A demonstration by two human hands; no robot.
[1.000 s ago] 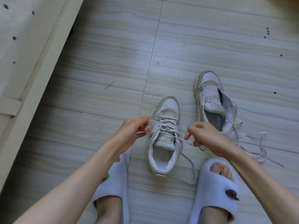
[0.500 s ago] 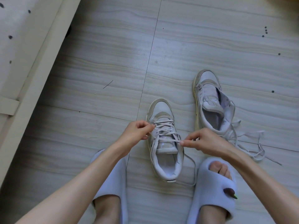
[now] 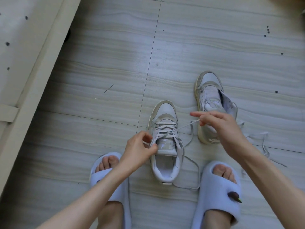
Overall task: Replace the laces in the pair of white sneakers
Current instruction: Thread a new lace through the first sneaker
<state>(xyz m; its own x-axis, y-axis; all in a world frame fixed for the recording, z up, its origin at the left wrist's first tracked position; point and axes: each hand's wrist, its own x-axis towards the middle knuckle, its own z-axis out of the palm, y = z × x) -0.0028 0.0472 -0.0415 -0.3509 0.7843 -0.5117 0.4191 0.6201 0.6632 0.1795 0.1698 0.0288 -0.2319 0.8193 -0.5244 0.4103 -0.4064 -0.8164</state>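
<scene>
With the right hand [image 3: 219, 128] pinching the taut lace [image 3: 184, 127] and the left hand [image 3: 140, 146] apparently gripping its other end, draw both evenly across the near sneaker [image 3: 165, 139].

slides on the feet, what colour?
Pale lavender-blue slides, with a dark charm on the right one; the head view shows them.

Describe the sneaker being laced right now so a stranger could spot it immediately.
Start at the pale blue slippers on the tiled floor. The laced sneaker stands between them, both hands at it. Unlike its neighbour farther right, lying open, its laces cross the front.
</scene>
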